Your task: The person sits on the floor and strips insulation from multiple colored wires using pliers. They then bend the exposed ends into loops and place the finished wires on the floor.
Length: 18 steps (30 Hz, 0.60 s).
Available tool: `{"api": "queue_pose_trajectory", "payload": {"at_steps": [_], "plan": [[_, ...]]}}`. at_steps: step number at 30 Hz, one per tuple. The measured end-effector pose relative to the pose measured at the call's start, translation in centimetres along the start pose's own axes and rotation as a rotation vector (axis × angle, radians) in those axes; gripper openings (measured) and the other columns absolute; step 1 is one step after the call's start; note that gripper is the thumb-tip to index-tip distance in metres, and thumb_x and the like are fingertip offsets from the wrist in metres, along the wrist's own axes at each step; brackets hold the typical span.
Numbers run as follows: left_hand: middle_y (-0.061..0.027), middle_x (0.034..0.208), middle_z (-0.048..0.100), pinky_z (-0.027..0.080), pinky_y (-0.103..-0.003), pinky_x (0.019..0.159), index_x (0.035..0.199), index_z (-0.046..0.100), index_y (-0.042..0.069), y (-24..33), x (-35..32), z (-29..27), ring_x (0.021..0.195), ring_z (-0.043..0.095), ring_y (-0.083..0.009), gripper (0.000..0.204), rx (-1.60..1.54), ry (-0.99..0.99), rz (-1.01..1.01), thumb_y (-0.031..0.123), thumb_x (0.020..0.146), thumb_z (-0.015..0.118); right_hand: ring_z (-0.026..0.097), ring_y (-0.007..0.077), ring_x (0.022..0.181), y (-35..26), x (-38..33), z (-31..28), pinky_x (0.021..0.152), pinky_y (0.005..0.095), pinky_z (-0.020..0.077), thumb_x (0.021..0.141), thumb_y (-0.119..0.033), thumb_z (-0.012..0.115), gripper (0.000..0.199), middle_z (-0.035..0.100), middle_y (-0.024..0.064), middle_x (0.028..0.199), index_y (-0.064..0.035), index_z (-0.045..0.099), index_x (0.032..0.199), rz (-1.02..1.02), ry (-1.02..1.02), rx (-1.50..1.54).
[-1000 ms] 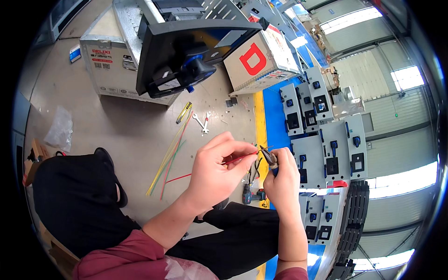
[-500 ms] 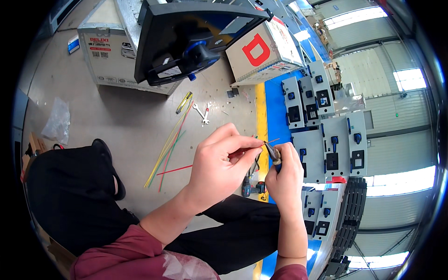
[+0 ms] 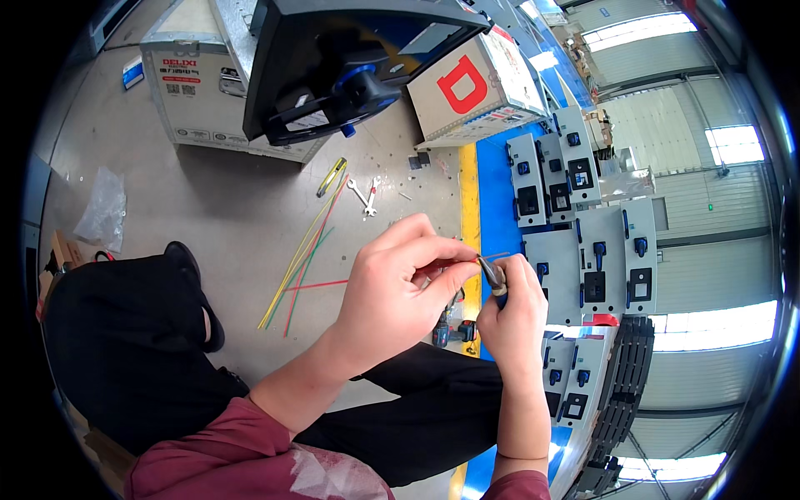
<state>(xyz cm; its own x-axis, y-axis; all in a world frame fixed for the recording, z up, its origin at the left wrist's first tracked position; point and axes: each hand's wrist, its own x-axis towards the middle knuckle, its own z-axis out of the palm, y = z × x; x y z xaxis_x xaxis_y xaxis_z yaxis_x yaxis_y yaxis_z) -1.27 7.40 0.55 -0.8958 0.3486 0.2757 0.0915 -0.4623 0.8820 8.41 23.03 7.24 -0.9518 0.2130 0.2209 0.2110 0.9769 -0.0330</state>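
Observation:
My left hand [image 3: 392,292] is closed in a pinch around a thin red strand, wire or tubing [image 3: 321,285], whose tail sticks out to the left beyond the palm. In my right hand [image 3: 515,321] is a pair of pliers [image 3: 490,272] with narrow metal jaws and a dark blue grip. The jaw tips meet the left fingertips, where a thin reddish end pokes out to the right. Fingers partly hide what lies between the jaws. Both hands are held up in front of me, above my legs.
On the floor lie yellow, red and green strands [image 3: 302,262], two wrenches [image 3: 367,198], a utility knife [image 3: 332,177] and a cordless drill [image 3: 450,333]. A dark panel with a blue knob [image 3: 358,87] stands ahead by white cases [image 3: 192,108]. Grey cabinets [image 3: 562,258] line the right.
Both hands stay almost in place, and the pliers have turned slightly at the left fingertips. The view has shifted a little.

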Motion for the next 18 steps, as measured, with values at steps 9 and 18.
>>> {"api": "queue_pose_trajectory", "payload": {"at_steps": [9,18], "plan": [[-0.0066,0.086,0.067,0.047,-0.027,0.063,0.110,0.081,0.000,0.4,0.5,-1.1,0.072,0.062,-0.0143,0.027,-0.056,-0.167,0.051,-0.009,0.084,0.076,0.061,0.0368,0.081,-0.6,-0.3,-0.4,0.067,0.0448,0.0499,0.064,0.012,0.060,0.032,0.059,0.0138,0.085,-0.0024,0.059,0.092,-0.013,-0.001,0.002],[-0.0093,0.082,0.070,0.050,-0.033,0.063,0.099,0.081,-0.001,-0.4,0.7,-1.9,0.072,0.065,-0.0234,0.030,-0.009,-0.253,0.397,-0.006,0.070,0.085,0.063,0.0439,0.079,-0.1,-1.4,-1.7,0.067,0.0458,0.0519,0.064,0.010,0.058,0.031,0.060,0.0184,0.082,-0.0019,0.060,0.093,-0.085,-0.300,0.306]]}}
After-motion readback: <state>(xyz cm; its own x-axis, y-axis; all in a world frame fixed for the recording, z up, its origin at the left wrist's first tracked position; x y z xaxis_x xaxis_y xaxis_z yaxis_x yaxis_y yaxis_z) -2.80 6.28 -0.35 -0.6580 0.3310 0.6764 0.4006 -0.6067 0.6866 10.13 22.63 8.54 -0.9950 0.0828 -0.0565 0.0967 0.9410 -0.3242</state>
